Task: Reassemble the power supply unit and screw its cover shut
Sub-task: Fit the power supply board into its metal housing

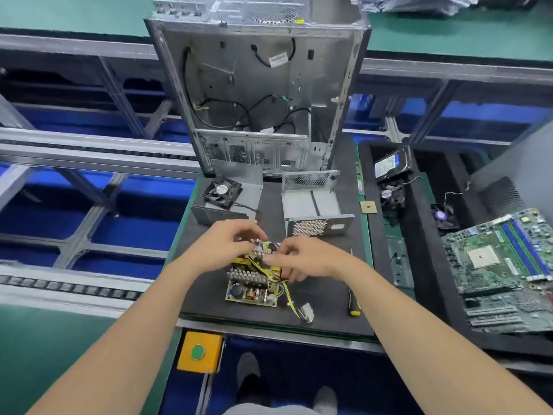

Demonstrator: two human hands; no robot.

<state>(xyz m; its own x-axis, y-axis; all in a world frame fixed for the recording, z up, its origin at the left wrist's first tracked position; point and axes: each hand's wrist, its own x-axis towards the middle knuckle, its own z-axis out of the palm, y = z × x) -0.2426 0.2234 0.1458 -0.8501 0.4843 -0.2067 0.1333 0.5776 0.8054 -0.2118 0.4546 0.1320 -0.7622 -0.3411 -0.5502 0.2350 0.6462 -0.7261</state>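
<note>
Power supply board | left hand, right hand apparently pinch its far end

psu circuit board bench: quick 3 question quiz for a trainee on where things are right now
1. True or false: the circuit board sits inside the metal housing.
2. Where does the screwdriver lie? A) on the mat, right of the board B) inside the housing C) under the board
3. Which hands grip the board?

Key: 1 false, it lies on the mat in front of the housing. 2 A. 3 both, the left hand at its far end and the right hand at its right side.
</note>
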